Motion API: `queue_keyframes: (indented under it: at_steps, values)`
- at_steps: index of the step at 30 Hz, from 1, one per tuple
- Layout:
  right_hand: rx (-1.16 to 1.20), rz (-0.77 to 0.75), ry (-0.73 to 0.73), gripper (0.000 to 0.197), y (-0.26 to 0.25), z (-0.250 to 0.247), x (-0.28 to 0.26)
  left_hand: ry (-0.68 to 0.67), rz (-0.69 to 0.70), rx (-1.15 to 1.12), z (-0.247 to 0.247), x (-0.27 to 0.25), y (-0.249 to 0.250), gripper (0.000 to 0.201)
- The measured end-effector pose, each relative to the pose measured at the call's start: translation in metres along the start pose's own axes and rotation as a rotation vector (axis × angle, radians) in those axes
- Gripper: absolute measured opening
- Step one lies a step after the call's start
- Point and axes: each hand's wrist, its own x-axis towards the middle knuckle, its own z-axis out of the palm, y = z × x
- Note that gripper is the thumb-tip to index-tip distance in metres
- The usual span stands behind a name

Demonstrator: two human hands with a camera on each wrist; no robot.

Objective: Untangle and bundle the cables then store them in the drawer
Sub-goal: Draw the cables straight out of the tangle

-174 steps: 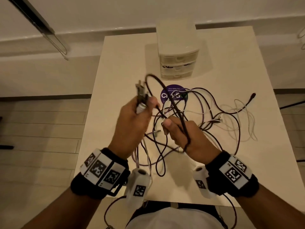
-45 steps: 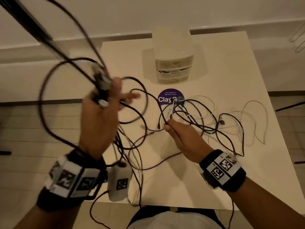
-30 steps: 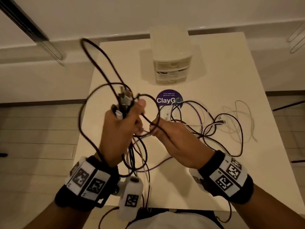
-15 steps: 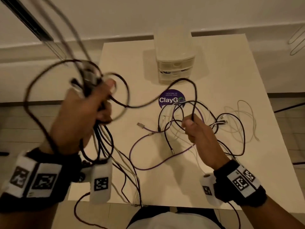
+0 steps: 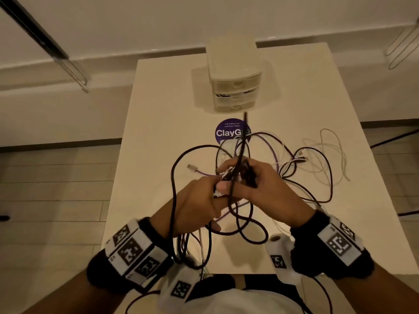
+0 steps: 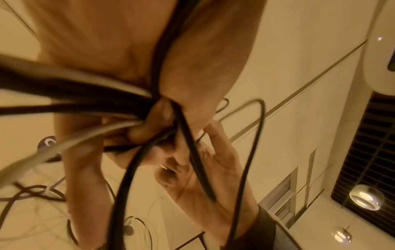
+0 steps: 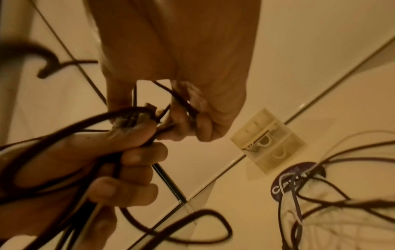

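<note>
Hands, two, bare, raised together above the near half of the tabletop point(image 5: 145, 123). Left hand point(image 5: 195, 200): fingers curled round a gathered bundle of cable ends point(image 5: 226, 175), dark and pale strands trailing down past the wrist and off the near edge. Right hand point(image 5: 267, 189): fingers closed on a black cable point(image 5: 241, 141), which rises from the grip and points toward the far side; the right fingertips meet the left hand's bundle. Loops of black cable hang below both hands. Cable tangle point(image 5: 294, 162), just beyond and right of the hands: black, purple and white strands, lying loose on the tabletop, partly overlapping a round purple sticker point(image 5: 226, 132). White cable point(image 5: 328, 155), thin, at the far right of the tangle. Drawer unit point(image 5: 234, 87), small, pale, three drawers, all pushed in, standing at the far middle of the tabletop.
</note>
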Motion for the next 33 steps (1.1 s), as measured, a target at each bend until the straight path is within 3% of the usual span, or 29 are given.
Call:
queue_keyframes:
  at_steps: [3,8,9,11,14,18,21,25,29,33]
  values:
    - [0.14,-0.022,0.049,0.024,0.001,0.002,-0.005,0.004,0.016,-0.003,0.003,-0.002,0.002,0.02]
    - [0.23,-0.07,0.094,0.021,0.006,0.003,-0.008,-0.042,0.076,-0.071,0.007,-0.002,0.005,0.035]
    - [0.247,-0.068,0.126,0.023,0.007,0.001,-0.007,-0.045,0.079,-0.063,0.006,-0.002,0.006,0.031]
    - [0.325,-0.049,0.185,0.023,0.006,-0.003,-0.005,-0.054,0.071,-0.071,0.007,-0.003,0.006,0.005]
    - [0.51,-0.039,0.237,0.024,0.002,-0.01,-0.003,-0.044,0.07,-0.147,0.006,-0.002,0.007,0.034]
    - [0.718,-0.025,0.33,0.026,0.007,-0.024,-0.001,0.005,0.081,-0.263,0.0,0.0,0.004,0.025]
    - [0.888,0.031,0.435,0.031,0.016,-0.04,-0.001,0.052,0.055,-0.26,-0.004,0.002,-0.003,0.038]
    - [0.897,0.013,0.604,0.034,0.019,-0.06,-0.003,0.045,0.065,-0.083,-0.007,0.005,-0.008,0.05]
    - [0.92,-0.063,0.684,0.035,0.014,-0.076,-0.004,0.031,0.034,-0.026,-0.008,0.011,-0.005,0.06]
    - [0.924,-0.096,0.671,0.034,0.016,-0.084,-0.002,0.038,0.032,-0.112,-0.007,0.01,0.002,0.039]
